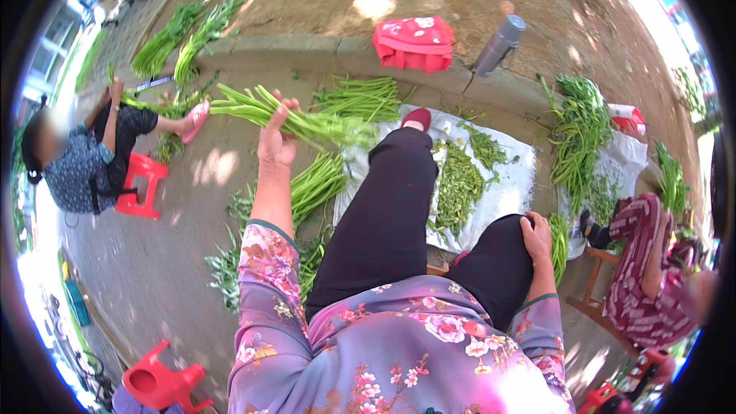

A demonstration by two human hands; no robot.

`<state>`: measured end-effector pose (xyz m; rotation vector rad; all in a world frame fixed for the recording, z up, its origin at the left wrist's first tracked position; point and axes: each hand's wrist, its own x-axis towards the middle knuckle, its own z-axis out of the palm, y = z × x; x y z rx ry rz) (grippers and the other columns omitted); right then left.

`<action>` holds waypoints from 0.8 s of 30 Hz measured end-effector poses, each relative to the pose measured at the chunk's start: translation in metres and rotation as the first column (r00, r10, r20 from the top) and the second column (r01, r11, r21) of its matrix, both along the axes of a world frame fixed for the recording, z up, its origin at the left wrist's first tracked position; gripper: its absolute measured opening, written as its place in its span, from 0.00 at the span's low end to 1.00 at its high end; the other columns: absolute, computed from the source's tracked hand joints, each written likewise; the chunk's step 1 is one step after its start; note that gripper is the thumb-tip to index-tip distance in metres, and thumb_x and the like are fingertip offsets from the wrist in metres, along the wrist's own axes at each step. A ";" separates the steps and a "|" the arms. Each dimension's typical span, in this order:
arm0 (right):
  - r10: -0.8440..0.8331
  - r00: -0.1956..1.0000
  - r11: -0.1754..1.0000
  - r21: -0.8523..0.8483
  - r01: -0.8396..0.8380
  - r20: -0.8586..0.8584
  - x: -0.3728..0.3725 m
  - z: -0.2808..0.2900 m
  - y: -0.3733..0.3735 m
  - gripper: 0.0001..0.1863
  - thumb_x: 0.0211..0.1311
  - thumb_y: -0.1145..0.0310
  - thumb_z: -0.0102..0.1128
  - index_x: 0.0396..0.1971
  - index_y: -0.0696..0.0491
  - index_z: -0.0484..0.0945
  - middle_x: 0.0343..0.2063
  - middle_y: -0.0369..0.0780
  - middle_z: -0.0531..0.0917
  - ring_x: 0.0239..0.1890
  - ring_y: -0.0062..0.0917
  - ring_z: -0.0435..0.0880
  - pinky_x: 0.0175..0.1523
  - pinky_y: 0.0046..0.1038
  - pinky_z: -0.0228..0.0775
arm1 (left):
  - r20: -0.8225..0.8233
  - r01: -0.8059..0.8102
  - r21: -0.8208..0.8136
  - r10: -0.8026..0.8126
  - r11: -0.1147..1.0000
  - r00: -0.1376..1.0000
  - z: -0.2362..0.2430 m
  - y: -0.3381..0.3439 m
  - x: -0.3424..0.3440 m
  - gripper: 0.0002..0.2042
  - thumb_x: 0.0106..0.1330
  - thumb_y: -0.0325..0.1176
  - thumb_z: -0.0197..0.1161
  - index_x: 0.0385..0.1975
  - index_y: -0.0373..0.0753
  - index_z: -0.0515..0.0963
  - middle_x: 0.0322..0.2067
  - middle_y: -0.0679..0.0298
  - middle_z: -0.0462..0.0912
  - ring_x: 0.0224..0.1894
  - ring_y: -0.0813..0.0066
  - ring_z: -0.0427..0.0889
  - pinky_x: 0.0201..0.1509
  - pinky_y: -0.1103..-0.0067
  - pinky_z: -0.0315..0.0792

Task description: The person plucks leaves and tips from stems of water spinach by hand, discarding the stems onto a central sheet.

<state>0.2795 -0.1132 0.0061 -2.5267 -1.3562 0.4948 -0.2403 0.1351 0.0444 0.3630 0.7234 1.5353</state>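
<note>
Your left hand grips a bunch of green stalks at ten o'clock — fingers curled around it. Your right hand rests, loosely open, on your knee just past three o'clock.

I hold one loose bunch of long, slim green stalks in my left hand, raised above the ground a little left of centre in the upper half of the frame. The bunch lies nearly level, sloping slightly down toward the right. My grip closes around it partway along. On the left, bright, bare-looking stalks fan apart into separate tips of uneven length. To the right they run on longer past my fingers, packed closer together, and that end is paler and too blurred for me to make out single stalks.
</note>
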 end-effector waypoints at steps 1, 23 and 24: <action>0.007 1.000 0.999 0.046 -0.008 0.022 -0.006 0.001 -0.002 0.20 0.55 0.55 0.52 0.41 0.53 0.78 0.42 0.46 0.78 0.48 0.39 0.74 0.53 0.35 0.65 | 0.084 0.013 0.078 -0.019 0.997 0.996 0.019 0.011 0.015 0.22 0.56 0.24 0.64 0.51 0.44 0.71 0.34 0.67 0.81 0.41 0.73 0.79 0.51 0.70 0.73; 0.088 0.287 0.758 0.251 0.602 -0.954 -0.057 0.026 0.046 0.11 0.58 0.66 0.59 0.37 0.55 0.80 0.31 0.33 0.82 0.31 0.15 0.78 0.36 0.20 0.68 | -0.071 0.838 -0.101 -0.844 0.536 0.531 -0.004 -0.100 0.253 0.15 0.54 0.25 0.65 0.41 0.41 0.71 0.34 0.67 0.77 0.40 0.72 0.79 0.46 0.75 0.75; 0.132 0.146 0.746 0.195 0.637 -0.981 -0.068 0.026 0.050 0.10 0.58 0.66 0.59 0.37 0.55 0.80 0.30 0.33 0.82 0.30 0.14 0.77 0.35 0.19 0.67 | -0.078 0.840 -0.114 -0.848 0.530 0.524 -0.004 -0.101 0.255 0.15 0.54 0.25 0.65 0.41 0.41 0.71 0.34 0.67 0.77 0.39 0.72 0.79 0.45 0.75 0.75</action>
